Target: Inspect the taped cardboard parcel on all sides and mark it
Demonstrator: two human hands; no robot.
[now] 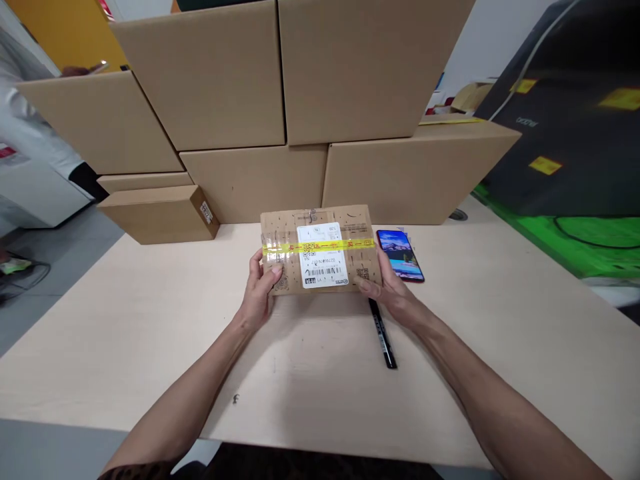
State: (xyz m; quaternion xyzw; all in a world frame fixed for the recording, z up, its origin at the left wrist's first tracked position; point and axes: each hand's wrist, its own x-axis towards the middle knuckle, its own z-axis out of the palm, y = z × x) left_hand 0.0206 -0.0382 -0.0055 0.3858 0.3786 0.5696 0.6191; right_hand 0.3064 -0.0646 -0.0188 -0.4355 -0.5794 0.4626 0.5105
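Between my hands is a small cardboard box (320, 215), tilted so its labelled face is toward me. It carries a white shipping label (323, 263) and a strip of yellow tape (277, 248). My left hand (259, 290) grips the left end, thumb on the front face. At the right end my right hand (390, 288) is closed on it the same way, with the fingers behind mostly hidden. A black pen-like stick (383, 335) lies on the table below the right hand. Just right of the box lies a phone (400, 255) with its screen lit.
Large cardboard boxes (210, 87) are stacked along the back of the pale table (125, 347). A smaller closed carton (155, 213) sits at the back left. A dark machine (565, 133) stands at the right beyond a green surface (575, 243). Another person's white sleeve (35, 127) shows at far left.
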